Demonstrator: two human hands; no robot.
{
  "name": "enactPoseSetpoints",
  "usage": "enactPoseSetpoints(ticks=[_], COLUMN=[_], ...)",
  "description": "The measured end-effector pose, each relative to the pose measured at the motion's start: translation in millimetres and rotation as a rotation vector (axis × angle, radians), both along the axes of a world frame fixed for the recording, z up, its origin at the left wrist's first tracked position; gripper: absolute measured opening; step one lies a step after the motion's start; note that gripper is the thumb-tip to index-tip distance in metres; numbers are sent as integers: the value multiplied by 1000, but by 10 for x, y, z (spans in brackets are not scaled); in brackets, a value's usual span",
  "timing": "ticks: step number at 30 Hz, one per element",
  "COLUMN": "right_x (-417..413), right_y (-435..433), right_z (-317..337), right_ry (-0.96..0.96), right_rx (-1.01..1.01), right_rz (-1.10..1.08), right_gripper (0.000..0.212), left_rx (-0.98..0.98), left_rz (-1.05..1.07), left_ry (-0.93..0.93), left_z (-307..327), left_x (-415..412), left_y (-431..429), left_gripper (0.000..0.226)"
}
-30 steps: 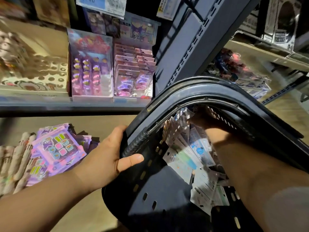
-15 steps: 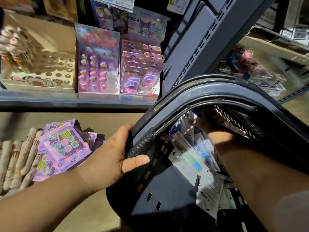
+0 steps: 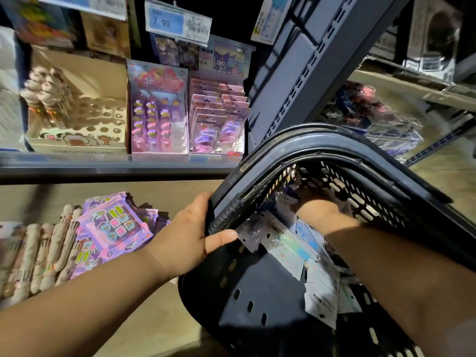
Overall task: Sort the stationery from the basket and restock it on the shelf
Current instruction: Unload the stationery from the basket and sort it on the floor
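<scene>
Left hand (image 3: 192, 235) grips basket (image 3: 334, 146) rim; right hand (image 3: 315, 206) buried among packets (image 3: 286, 249), grip unclear. Many packets remain; shelf (image 3: 103, 164) partly stocked.

Around the basket (image 3: 334, 150) rim, the left hand (image 3: 190, 235); deep inside, the right hand (image 3: 315, 206), stationery packets (image 3: 283, 244) just beyond the left thumb.

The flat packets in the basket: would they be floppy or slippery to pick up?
Probably light and a bit bendy: the packets look like thin printed cards in film. Their glossy sheen suggests they may slide over one another. Lying loosely overlapped in the basket, they would likely shift when pushed.
</scene>
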State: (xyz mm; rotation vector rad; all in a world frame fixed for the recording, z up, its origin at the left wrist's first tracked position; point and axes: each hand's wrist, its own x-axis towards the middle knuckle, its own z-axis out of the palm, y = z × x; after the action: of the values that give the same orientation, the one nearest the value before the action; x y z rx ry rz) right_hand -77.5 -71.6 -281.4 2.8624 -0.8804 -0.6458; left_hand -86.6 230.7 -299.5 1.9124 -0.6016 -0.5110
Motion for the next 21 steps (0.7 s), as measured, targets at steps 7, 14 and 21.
enactPoseSetpoints(ticks=[7,14,21], right_x=[-528,-1074,-1371], right_y=[227,468,685], right_z=[467,967,1337], right_ry=[-85,-184,-307], right_rx=[-91,-103,-72], right_rz=[268,425,401], right_gripper=[13,30,39], left_rx=[123,254,351], left_rz=[60,51,4], left_ry=[-96,-102,-102], left_z=[211,385,702], left_x=[-38,-150,-344], left_y=[-54,-5,-4], left_gripper=[70,75,87])
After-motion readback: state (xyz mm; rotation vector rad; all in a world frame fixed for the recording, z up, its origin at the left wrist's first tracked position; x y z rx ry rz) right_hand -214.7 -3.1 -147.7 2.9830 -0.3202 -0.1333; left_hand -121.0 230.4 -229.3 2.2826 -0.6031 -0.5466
